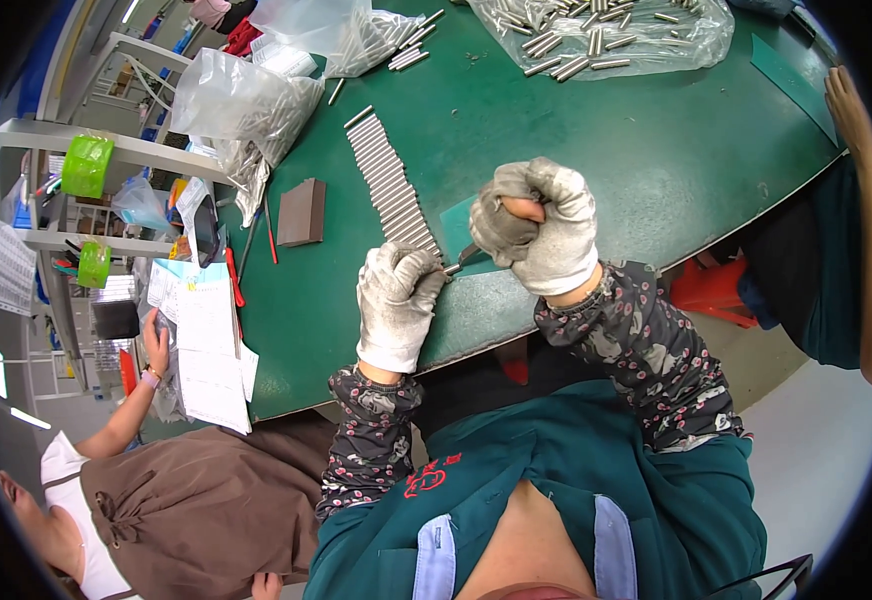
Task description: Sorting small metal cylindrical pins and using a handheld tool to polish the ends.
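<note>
My left hand (396, 305), in a soiled white work glove, is closed on a short metal pin (452, 268) whose end sticks out past the fingers. My right hand (541, 220), gloved too with a bare fingertip showing, makes a fist round a thin dark hand tool (469, 252). That tool's tip comes close to the pin; whether they touch I cannot tell, and its handle is hidden in the fist. Beyond my left hand, a long row of metal pins (386, 175) lies side by side. Under my right hand is a flat green sheet (456, 222).
Loose pins lie on a clear plastic bag (701, 45) at the back. More plastic bags (246, 100) stand at the far left, near a brown block (302, 212) and red-handled tools (272, 235). Papers (204, 340) lie by a co-worker's hand (156, 340); another person's hand (846, 105) rests at right.
</note>
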Tool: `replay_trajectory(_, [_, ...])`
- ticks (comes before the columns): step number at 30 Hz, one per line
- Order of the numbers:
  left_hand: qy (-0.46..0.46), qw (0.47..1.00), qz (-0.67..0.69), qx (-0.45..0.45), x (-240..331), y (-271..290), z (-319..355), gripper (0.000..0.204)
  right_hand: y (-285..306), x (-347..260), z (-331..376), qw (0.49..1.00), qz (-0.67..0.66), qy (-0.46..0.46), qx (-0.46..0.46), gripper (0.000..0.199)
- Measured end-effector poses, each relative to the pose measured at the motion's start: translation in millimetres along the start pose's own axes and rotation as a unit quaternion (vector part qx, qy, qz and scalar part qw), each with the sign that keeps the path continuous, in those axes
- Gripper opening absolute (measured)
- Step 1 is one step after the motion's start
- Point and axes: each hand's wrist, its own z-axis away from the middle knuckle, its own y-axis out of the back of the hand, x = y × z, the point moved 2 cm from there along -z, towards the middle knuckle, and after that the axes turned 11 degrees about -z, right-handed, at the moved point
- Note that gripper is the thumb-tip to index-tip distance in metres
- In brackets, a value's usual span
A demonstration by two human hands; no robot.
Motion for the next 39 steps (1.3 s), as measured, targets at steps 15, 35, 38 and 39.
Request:
replay_trajectory(15, [-0.003, 1.0, -0.013, -0.004, 5.2, -1.5, -2.1, 0.017, -12.7, -4.5, 1.4, 0.988, 0.128, -0.061, -0.057, 0.044])
replay_trajectory(35, [-0.022, 1.0, 0.004, 0.008, 0.5, 0.6, 0.9, 0.021, -2.0, 0.8, -3.2, 0.999, 0.003, 0.013, 0.046, 0.039])
replay_trajectory(38, [-0.019, 0.998, -0.047, 0.032, 8.2, 8.2, 2.0, 0.019, -3.9, -0.4, -3.3, 0.999, 0.007, 0.012, 0.042, 0.039])
replay_trajectory(39, [-0.026, 0.998, -0.051, 0.024, 10.3, 10.3, 3.5, 0.019, -4.6, -0.9, -3.1, 0.999, 0.014, 0.016, 0.05, 0.039])
